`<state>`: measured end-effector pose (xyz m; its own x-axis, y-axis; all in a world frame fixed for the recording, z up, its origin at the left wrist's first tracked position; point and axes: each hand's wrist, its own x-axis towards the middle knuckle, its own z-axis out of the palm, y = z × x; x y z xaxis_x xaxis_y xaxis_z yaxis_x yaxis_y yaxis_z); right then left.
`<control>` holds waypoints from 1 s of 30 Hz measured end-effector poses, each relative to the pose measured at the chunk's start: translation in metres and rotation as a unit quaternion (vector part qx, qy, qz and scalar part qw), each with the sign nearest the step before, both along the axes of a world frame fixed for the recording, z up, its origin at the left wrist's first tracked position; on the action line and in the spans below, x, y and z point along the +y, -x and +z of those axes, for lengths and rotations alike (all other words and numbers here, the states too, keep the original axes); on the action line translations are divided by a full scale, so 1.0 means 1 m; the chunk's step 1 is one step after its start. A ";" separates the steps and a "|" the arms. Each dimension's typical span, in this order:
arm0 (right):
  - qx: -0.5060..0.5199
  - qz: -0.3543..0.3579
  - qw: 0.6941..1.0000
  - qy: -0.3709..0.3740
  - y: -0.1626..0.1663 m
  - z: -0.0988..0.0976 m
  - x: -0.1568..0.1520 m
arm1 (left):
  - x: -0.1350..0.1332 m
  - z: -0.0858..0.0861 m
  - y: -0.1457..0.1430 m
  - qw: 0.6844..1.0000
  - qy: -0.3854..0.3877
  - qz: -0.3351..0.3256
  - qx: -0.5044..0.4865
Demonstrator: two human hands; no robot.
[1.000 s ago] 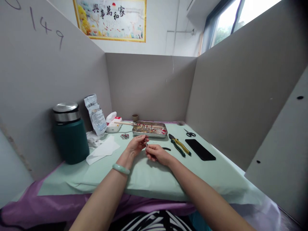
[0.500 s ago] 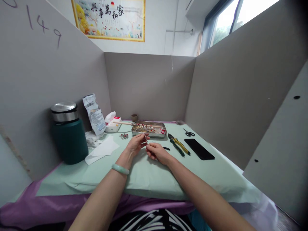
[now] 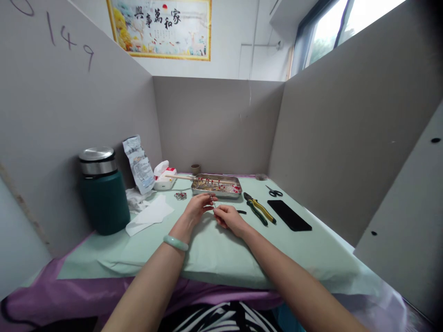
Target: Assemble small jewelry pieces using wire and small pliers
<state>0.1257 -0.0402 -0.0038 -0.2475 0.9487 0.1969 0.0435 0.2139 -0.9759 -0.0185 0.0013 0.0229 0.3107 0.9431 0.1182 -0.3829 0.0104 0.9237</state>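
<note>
My left hand (image 3: 198,208), with a pale green bangle (image 3: 176,242) at its wrist, is closed in a pinch on a small string of beads (image 3: 212,198). Close beside it, my right hand (image 3: 230,217) pinches at the lower end; whatever sits in those fingertips is too small to name. Just beyond both hands stands a metal tray (image 3: 221,195) holding red, gold and clear beads. A little pile of beaded pieces (image 3: 180,196) lies left of the tray. The black tip of a tool (image 3: 241,212) shows past my right hand, its other end hidden.
Green-and-yellow pliers (image 3: 259,208), scissors (image 3: 275,192) and a black phone (image 3: 289,215) lie on the right. A dark green flask (image 3: 104,203), a foil pouch (image 3: 139,163), tissues (image 3: 165,180) and white paper (image 3: 150,216) occupy the left. Grey partitions (image 3: 218,124) enclose the table.
My hands have drawn slightly apart at the fingertips, with the small beaded piece showing between them. The whole view has shifted a little.
</note>
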 end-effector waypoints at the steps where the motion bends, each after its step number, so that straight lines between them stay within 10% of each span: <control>1: -0.006 0.000 1.000 -0.002 0.000 0.000 0.000 | 0.001 -0.001 0.000 1.000 0.000 0.005 0.005; 30: 0.076 0.103 0.989 0.070 -0.005 -0.001 0.002 | -0.004 0.006 -0.003 1.000 -0.012 0.021 -0.004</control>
